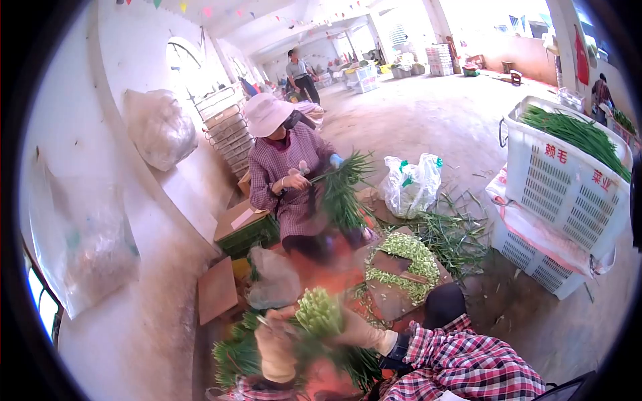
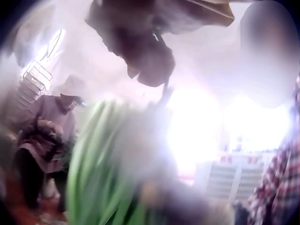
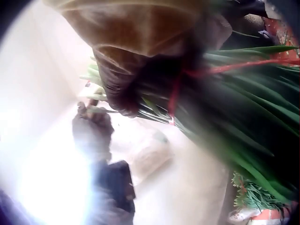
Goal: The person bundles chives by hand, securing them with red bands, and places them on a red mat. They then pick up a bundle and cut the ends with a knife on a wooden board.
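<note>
Lower centre of the frame: my right hand point(image 1: 361, 329) grips a bundle of green stalks point(image 1: 319, 313), pale ends up, near its red tie point(image 3: 174, 101), likely so the stems stay together. My left hand point(image 1: 276, 347) is beside them, too blurred to tell whether it holds anything.

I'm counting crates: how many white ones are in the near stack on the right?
2: the upper crate, holding green stalks, and the lower crate beneath it, partly covered by a sack.
</note>
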